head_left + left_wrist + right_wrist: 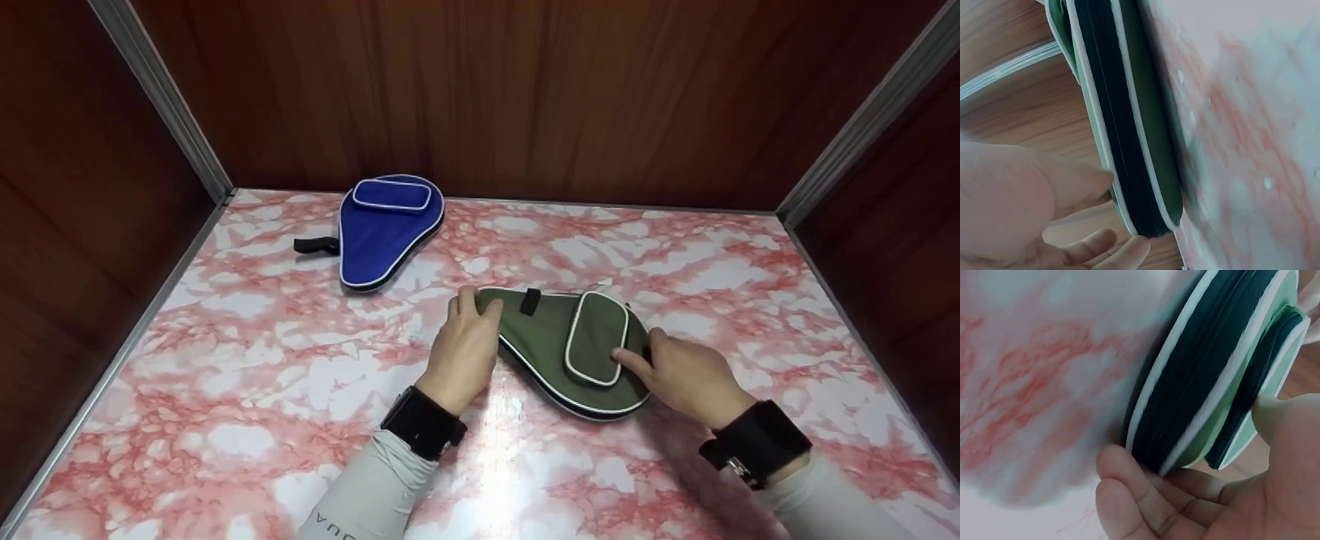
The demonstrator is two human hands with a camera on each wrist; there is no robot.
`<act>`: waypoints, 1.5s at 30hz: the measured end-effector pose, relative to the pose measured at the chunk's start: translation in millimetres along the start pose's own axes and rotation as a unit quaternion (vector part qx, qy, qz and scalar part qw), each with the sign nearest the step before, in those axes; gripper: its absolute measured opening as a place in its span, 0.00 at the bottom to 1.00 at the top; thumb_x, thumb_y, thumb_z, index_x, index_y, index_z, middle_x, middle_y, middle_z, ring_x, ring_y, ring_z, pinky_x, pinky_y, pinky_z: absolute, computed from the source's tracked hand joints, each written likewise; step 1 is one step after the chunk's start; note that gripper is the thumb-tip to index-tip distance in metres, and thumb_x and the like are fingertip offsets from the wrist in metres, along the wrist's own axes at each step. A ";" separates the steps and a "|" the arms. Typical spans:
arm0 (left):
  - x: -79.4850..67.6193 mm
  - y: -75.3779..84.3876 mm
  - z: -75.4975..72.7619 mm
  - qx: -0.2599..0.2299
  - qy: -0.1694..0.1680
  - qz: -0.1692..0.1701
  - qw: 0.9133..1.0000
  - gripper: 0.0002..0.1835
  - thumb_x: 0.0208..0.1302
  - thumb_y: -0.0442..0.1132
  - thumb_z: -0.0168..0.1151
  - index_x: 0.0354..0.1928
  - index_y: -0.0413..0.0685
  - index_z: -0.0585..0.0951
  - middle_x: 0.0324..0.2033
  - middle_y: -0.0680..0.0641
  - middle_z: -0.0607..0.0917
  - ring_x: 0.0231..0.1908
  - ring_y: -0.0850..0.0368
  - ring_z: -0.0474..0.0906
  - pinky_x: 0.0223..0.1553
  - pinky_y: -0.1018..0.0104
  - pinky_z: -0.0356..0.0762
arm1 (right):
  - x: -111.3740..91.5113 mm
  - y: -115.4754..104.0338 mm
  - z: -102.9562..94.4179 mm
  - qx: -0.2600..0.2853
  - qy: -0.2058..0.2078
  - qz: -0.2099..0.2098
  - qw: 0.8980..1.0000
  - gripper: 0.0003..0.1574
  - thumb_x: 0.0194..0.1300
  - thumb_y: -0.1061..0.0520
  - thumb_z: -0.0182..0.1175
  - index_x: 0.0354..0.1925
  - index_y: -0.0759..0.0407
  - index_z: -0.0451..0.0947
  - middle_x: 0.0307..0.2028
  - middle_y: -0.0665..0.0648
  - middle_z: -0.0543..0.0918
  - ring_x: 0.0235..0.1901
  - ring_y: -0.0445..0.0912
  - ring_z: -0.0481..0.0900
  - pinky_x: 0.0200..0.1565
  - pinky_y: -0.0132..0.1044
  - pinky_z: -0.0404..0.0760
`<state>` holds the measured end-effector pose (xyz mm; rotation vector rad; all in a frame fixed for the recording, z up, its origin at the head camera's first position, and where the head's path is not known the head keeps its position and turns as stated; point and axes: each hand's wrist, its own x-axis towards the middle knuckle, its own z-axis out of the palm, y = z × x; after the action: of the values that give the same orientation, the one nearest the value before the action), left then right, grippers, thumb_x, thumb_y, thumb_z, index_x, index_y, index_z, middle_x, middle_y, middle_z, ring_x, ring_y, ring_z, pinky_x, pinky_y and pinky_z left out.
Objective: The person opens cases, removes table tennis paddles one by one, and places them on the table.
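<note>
A green table tennis paddle case point(544, 341) with white piping lies on the table, its narrow end to the left and its zipped pocket point(598, 339) facing up. My left hand point(466, 345) holds the narrow end, thumb on top and fingers around the tip. At the broad end, my right hand point(690, 375) grips the rim, its thumb on the pocket. The right wrist view shows those fingers point(1145, 495) at the lower edge beside the dark zip band point(1202, 365). In the left wrist view, the case's dark side band point(1114, 112) runs down to the fingertips.
Farther back on the left lies a blue paddle case point(386, 240) with a black strap point(316, 245) sticking out. The red-and-white marbled tabletop point(247, 360) is bounded by brown wood-look panels point(510, 97) at the back and both sides.
</note>
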<state>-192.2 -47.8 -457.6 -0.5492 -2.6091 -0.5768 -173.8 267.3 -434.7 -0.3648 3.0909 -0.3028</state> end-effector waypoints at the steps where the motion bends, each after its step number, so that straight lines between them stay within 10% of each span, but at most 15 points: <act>1: 0.1 0.6 0.4 -0.003 0.005 -0.004 1.000 0.22 0.66 0.21 0.69 0.62 0.36 0.85 0.56 0.29 0.75 0.53 0.33 0.78 0.43 0.49 0.89 | -1.6 -2.5 0.5 -0.002 0.001 -0.004 1.000 0.41 0.82 0.29 0.57 0.46 0.68 0.77 0.30 0.63 0.83 0.34 0.66 0.87 0.38 0.65 0.83; 13: -2.4 8.3 0.1 0.018 -0.054 -0.006 0.998 0.28 0.74 0.46 0.74 0.67 0.35 0.83 0.66 0.22 0.76 0.67 0.26 0.75 0.59 0.44 0.86 | -12.6 -21.4 2.4 0.015 -0.006 -0.046 0.999 0.31 0.78 0.29 0.63 0.33 0.52 0.74 0.22 0.49 0.73 0.23 0.45 0.74 0.31 0.50 0.75; 40: -4.2 1.5 1.8 0.025 -0.063 0.015 0.998 0.27 0.74 0.39 0.72 0.70 0.33 0.81 0.70 0.24 0.76 0.65 0.30 0.80 0.63 0.45 0.83 | -18.7 -37.0 6.4 0.059 -0.044 -0.081 0.994 0.25 0.76 0.34 0.68 0.32 0.47 0.74 0.22 0.43 0.71 0.22 0.41 0.68 0.29 0.43 0.69; 45: -3.7 0.3 0.4 0.009 -0.069 0.016 0.997 0.27 0.75 0.38 0.71 0.70 0.31 0.80 0.71 0.23 0.75 0.67 0.29 0.79 0.65 0.45 0.81 | -5.9 -31.8 -6.1 0.058 0.039 -0.062 0.996 0.21 0.74 0.35 0.71 0.38 0.50 0.84 0.25 0.45 0.79 0.25 0.43 0.76 0.29 0.47 0.75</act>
<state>-189.1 -48.4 -459.6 -0.6455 -2.7254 -0.5211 -161.0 239.5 -422.7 -0.5556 3.1120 -0.5090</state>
